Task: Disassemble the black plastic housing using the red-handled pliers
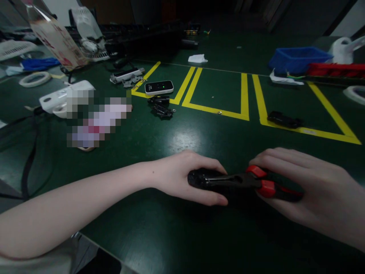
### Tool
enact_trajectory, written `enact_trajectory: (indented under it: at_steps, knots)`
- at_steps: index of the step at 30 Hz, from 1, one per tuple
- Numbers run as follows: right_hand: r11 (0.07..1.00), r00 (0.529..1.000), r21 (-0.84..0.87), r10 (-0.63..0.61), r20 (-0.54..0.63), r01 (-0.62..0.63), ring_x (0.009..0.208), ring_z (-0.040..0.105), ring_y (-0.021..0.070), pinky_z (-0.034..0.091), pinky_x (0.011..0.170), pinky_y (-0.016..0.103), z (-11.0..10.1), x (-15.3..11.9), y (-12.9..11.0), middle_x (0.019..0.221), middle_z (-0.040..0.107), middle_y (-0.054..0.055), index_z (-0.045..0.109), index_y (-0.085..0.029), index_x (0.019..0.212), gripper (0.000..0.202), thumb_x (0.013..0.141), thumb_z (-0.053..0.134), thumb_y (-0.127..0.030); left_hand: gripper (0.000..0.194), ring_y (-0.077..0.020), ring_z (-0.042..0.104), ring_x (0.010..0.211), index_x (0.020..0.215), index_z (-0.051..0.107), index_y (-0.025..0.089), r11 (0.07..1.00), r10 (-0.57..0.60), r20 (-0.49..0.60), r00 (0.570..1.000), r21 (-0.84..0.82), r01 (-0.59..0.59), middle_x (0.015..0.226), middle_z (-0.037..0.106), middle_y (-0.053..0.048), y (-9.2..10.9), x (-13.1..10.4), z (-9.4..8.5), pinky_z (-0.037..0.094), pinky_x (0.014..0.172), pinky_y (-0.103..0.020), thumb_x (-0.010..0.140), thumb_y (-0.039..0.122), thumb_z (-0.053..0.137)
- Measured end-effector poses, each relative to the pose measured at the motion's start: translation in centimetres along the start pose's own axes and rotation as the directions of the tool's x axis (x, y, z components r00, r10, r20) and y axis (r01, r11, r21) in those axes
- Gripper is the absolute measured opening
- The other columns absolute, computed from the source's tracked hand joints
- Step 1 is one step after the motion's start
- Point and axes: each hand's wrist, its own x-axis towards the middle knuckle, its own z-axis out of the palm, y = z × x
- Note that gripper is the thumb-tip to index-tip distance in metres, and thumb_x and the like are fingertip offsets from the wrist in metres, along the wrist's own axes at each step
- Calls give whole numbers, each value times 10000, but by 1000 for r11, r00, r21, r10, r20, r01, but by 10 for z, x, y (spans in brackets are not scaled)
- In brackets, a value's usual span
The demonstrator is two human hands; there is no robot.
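Near the front of the green table, my left hand [188,177] is closed around a small black part [198,179], its thumb and index finger on either side. My right hand [310,186] grips pliers [242,180] with red and black handles. The dark jaws point left and reach the black part between my left fingers; exactly what the tips touch is too dark to tell. The palm side of my right hand is hidden.
Yellow tape [216,111] marks areas behind my hands. Black parts [162,110], a white-edged device [159,87] and another black part [285,120] lie there. A blurred-out object [99,121] and bottle [55,38] are left, a blue bin [299,59] back right.
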Motion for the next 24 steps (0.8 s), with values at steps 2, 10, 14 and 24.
enact_trajectory:
  at_steps: [2, 10, 14, 24]
  knots:
    - [1000, 1000, -17, -10, -15, 10, 742, 647, 194, 528, 585, 301, 2, 0, 0, 897, 673, 24, 601, -262, 1030, 199, 838, 608, -316, 430, -143, 655, 789, 1156, 660, 126, 1000, -7, 8, 1000, -7, 7, 942, 699, -45, 0, 1, 0, 497, 677, -223, 866, 435, 737]
    - [997, 999, -76, -34, -30, 32, 733, 640, 185, 536, 571, 297, 2, 1, 0, 891, 649, 10, 567, -269, 1024, 179, 851, 585, -309, 434, -149, 654, 801, 1174, 656, 121, 999, -18, -14, 1000, -35, 17, 967, 700, -56, 2, 1, -1, 502, 687, -234, 866, 413, 742]
    - [992, 999, -121, -44, -25, 41, 737, 648, 188, 546, 564, 300, 1, 0, 5, 909, 660, 10, 563, -274, 1037, 200, 844, 591, -318, 426, -150, 648, 821, 1184, 653, 129, 998, -15, -7, 1000, -66, 14, 968, 690, -46, 2, 1, -2, 506, 712, -240, 859, 385, 755]
    - [962, 992, -260, -101, -82, 77, 882, 648, 316, 532, 703, 485, 7, -10, 15, 973, 689, 62, 623, -277, 1069, 284, 798, 619, -364, 340, -112, 629, 798, 1106, 677, 153, 987, 16, -70, 997, -157, -27, 897, 662, 5, 0, -1, -3, 483, 691, -193, 829, 310, 796]
